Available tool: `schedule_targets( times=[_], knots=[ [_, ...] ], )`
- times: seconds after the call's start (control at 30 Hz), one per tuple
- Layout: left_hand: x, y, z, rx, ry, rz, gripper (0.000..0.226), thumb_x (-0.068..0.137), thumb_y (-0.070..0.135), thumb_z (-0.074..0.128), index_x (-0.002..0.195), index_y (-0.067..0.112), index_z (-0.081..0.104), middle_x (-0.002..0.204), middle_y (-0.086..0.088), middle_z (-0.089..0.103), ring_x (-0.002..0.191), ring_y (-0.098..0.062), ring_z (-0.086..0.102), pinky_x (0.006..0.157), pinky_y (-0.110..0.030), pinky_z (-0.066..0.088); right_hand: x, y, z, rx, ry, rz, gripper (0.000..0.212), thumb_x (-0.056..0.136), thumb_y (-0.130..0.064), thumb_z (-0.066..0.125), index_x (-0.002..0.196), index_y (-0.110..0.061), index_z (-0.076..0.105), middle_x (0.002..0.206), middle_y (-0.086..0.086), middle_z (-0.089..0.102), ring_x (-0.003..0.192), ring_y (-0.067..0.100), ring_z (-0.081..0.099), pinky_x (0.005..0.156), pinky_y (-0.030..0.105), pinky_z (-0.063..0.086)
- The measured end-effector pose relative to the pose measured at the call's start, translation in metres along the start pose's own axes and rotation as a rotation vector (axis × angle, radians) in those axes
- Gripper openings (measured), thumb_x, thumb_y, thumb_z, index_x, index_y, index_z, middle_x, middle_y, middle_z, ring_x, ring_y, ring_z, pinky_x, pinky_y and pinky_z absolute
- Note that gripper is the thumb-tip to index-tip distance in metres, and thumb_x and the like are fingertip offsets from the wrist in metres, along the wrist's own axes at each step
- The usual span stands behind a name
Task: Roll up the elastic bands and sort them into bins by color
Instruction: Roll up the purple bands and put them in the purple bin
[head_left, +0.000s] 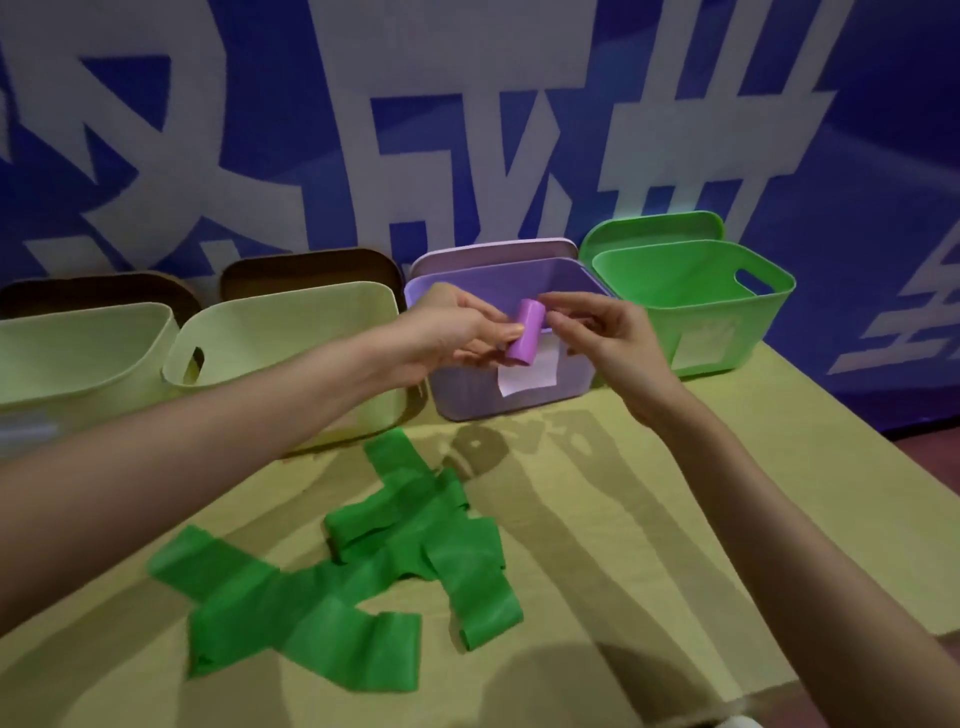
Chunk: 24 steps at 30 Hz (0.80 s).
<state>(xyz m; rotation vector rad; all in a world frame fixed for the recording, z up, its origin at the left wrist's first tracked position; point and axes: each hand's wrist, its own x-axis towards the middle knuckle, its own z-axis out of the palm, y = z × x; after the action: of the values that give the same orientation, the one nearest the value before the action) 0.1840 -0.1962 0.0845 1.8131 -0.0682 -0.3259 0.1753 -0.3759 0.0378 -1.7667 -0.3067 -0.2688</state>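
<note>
Behind your table hangs a blue wall (883, 130) with large pale lettering, and the table (649, 519) itself is covered in a yellow-green cloth. Along its far edge you have a row of bins: two pale yellow bins (291, 332) on the left, a purple bin (467, 395) in the middle, and a green bin (727, 291) on the right. Matching lids lean upright behind the purple and green bins, and brown lids stand behind the yellow ones.

Your left hand (452, 332) is reaching forward with its fingers curled, pinching a rolled purple band (525, 332) from its left side. The roll is a tight, short cylinder, tilted slightly, and you are holding it in the air in front of the purple bin's near wall, just above a white label (530, 374) stuck on that wall.

Your right hand (608, 338) is right beside the roll on its other side. Its fingers are loosely bent, with the fingertips (553, 306) at or very near the roll's upper right end; you cannot tell for sure whether they touch it, and they are not wrapped around it.

Nearer to you, the green bands (332, 597) lie unrolled on the cloth in a loose, overlapping tangle, well apart from both hands. Shadows of your arms fall across the cloth between the bands and the bins.
</note>
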Motion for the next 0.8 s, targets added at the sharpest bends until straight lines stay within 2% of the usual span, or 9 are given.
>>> schedule_targets(
  times=[0.13,0.23,0.37,0.43,0.53,0.67,0.8],
  knots=[
    [0.054,0.009,-0.013,0.002,0.162,-0.052,0.022,0.079,0.005,0.073,0.099,-0.001,0.066,0.082,-0.010,0.069,0.063,-0.015,0.068,0.059,-0.022,0.057,0.039,0.015,-0.005,-0.259,0.173,-0.028,0.023,0.092,-0.007,0.061,0.114,-0.003,0.067,0.104,0.009,0.066,0.082,0.005,0.059,0.082,0.020,0.052],
    [0.094,0.000,-0.016,0.080,0.214,-0.124,0.019,0.081,0.003,0.072,0.095,-0.001,0.060,0.076,-0.011,0.067,0.062,-0.019,0.067,0.062,-0.027,0.057,0.059,0.031,-0.010,-0.462,0.148,0.002,0.027,0.093,-0.015,0.061,0.118,-0.006,0.065,0.114,0.013,0.060,0.100,0.020,0.060,0.094,0.040,0.049],
    [0.137,-0.017,-0.004,0.173,0.186,-0.214,0.005,0.087,-0.001,0.061,0.086,-0.001,0.056,0.069,-0.013,0.061,0.056,-0.020,0.060,0.057,-0.029,0.053,0.079,0.048,-0.012,-0.688,0.071,0.034,0.034,0.094,-0.021,0.061,0.125,-0.010,0.062,0.124,0.013,0.056,0.114,0.028,0.054,0.101,0.044,0.041],
    [0.153,-0.026,0.002,0.211,0.180,-0.261,0.009,0.086,-0.003,0.056,0.078,-0.003,0.056,0.066,-0.015,0.059,0.052,-0.022,0.057,0.052,-0.029,0.052,0.085,0.054,-0.011,-0.735,0.059,0.050,0.034,0.093,-0.024,0.062,0.124,-0.011,0.062,0.125,0.012,0.056,0.115,0.029,0.053,0.101,0.047,0.040],
    [0.174,-0.034,0.008,0.278,0.150,-0.303,0.014,0.084,-0.007,0.055,0.070,-0.003,0.054,0.063,-0.016,0.056,0.050,-0.023,0.056,0.044,-0.027,0.051,0.089,0.062,-0.009,-0.819,0.068,0.024,0.032,0.092,-0.027,0.062,0.121,-0.013,0.064,0.121,0.011,0.058,0.115,0.029,0.053,0.098,0.040,0.039],
    [0.191,-0.037,0.010,0.354,0.128,-0.325,0.014,0.083,-0.007,0.056,0.070,-0.003,0.053,0.066,-0.017,0.056,0.055,-0.025,0.057,0.052,-0.030,0.053,0.092,0.068,-0.007,-0.909,0.080,0.005,0.029,0.094,-0.030,0.057,0.119,-0.018,0.065,0.121,0.006,0.058,0.116,0.026,0.050,0.093,0.036,0.032],
    [0.198,-0.045,0.013,0.400,0.108,-0.343,0.016,0.083,-0.009,0.049,0.071,-0.005,0.059,0.063,-0.016,0.054,0.049,-0.022,0.053,0.037,-0.023,0.044,0.094,0.071,-0.005,-0.918,0.078,0.010,0.027,0.095,-0.029,0.055,0.117,-0.019,0.066,0.121,0.005,0.058,0.117,0.025,0.049,0.092,0.035,0.031]
  ],
)
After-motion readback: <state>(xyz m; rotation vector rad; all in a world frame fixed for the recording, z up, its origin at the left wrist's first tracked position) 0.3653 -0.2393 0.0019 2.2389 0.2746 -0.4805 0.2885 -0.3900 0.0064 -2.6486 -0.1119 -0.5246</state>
